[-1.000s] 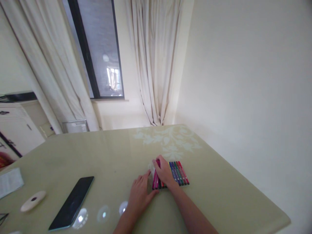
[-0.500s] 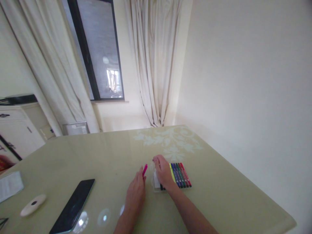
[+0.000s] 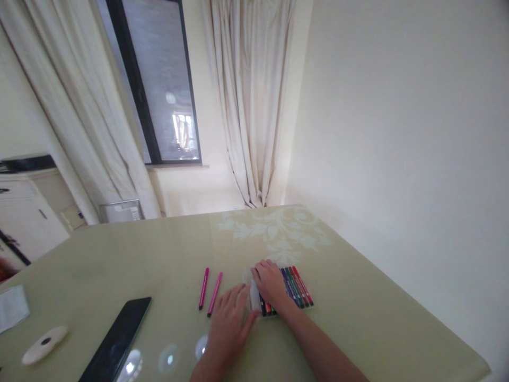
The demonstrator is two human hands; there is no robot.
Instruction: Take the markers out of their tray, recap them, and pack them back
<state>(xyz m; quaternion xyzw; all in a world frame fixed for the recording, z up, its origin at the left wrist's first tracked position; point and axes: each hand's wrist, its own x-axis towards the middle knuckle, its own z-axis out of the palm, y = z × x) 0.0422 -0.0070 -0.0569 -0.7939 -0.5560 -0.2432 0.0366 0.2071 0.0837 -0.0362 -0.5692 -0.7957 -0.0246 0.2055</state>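
A clear plastic marker case (image 3: 255,298) holds a row of coloured markers (image 3: 296,286) and lies flat on the table. My left hand (image 3: 229,318) is at the case's left edge, thumb and fingers spread apart, with no marker seen in it. Over the middle of the row, my right hand (image 3: 271,284) has its fingers bent down at the upper end of the markers; what they grip is hidden. To the left of my hands, a dark pink marker (image 3: 203,289) and a lighter pink marker (image 3: 214,295) lie apart on the tabletop.
A black phone-like device (image 3: 117,339) and a white oval object (image 3: 45,345) lie on the left of the table (image 3: 358,318). Farther left is a pale folded cloth or paper (image 3: 12,307). A wall (image 3: 405,159) runs along the table's right side.
My left hand has let go of a pink marker and moved right to the case. Two pink markers now show on the table. My right hand has shifted slightly right.
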